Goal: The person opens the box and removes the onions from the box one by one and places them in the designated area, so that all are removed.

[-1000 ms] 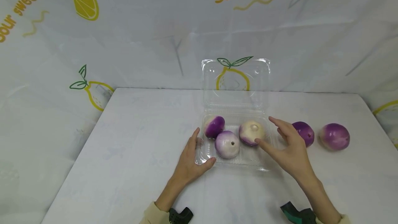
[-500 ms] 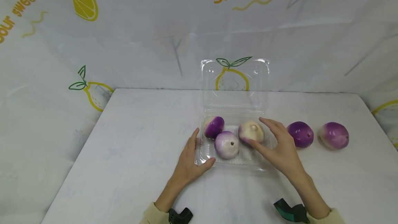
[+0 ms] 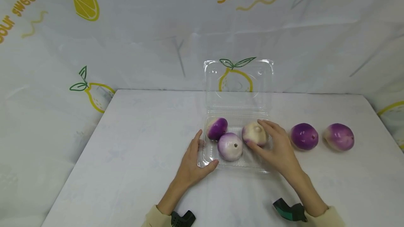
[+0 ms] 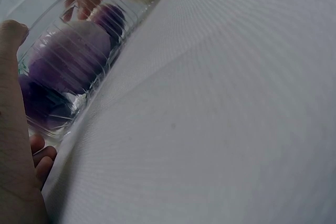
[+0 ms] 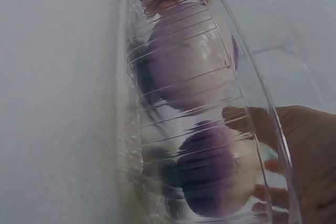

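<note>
A clear plastic clamshell container (image 3: 252, 164) stands on the table with its lid (image 3: 240, 102) raised. Inside are three shiny purple-and-white turnips: a dark one (image 3: 217, 129) at the back left, a pale one (image 3: 230, 146) in front of it, and a cream one (image 3: 255, 133) with a nub on top at the right. My right hand (image 3: 277, 148) reaches over the right wall and holds the cream turnip between thumb and fingers. My left hand (image 3: 190, 164) clasps the container's front left corner, thumb (image 4: 11, 32) at the front wall and fingers (image 4: 44, 158) along the left side.
On the table (image 3: 139, 157), right of the container, lie two more turnips: a dark purple one (image 3: 304, 136) and a lighter one (image 3: 339, 137). A white cloth (image 3: 151, 45) with lemon prints hangs behind the table's back edge.
My right hand has moved left and its thumb and fingers have closed in around the cream turnip. My left hand and the container have stayed in place.
</note>
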The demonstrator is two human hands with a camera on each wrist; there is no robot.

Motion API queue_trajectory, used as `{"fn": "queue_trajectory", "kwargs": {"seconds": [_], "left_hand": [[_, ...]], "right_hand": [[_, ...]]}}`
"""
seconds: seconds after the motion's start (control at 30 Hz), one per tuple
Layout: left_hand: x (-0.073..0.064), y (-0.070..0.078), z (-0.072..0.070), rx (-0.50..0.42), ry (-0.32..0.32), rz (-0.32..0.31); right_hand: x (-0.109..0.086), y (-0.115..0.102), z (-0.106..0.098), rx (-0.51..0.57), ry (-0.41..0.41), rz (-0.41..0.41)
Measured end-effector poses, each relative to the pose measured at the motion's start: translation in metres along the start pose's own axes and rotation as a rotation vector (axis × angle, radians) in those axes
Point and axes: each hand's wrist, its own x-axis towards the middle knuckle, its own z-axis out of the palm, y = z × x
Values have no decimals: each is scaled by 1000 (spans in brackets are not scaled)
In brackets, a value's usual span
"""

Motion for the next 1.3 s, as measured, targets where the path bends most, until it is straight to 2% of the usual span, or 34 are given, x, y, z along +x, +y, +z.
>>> {"fn": "queue_trajectory", "kwargs": {"seconds": [0.27, 0.43, 0.83, 1.1, 1.3], "left_hand": [[0, -2, 1, 0, 7, 3], [0, -3, 1, -3, 6, 0], [0, -2, 1, 1, 5, -10], [0, -4, 2, 4, 6, -4], [0, -4, 2, -1, 6, -11]], "right_hand": [[1, -2, 6, -114, -54, 37], [0, -1, 8, -140, -63, 29], [-3, 1, 9, -103, -50, -20], [-1, 1, 6, -17, -4, -46], [-3, -2, 0, 44, 68, -74]]}}
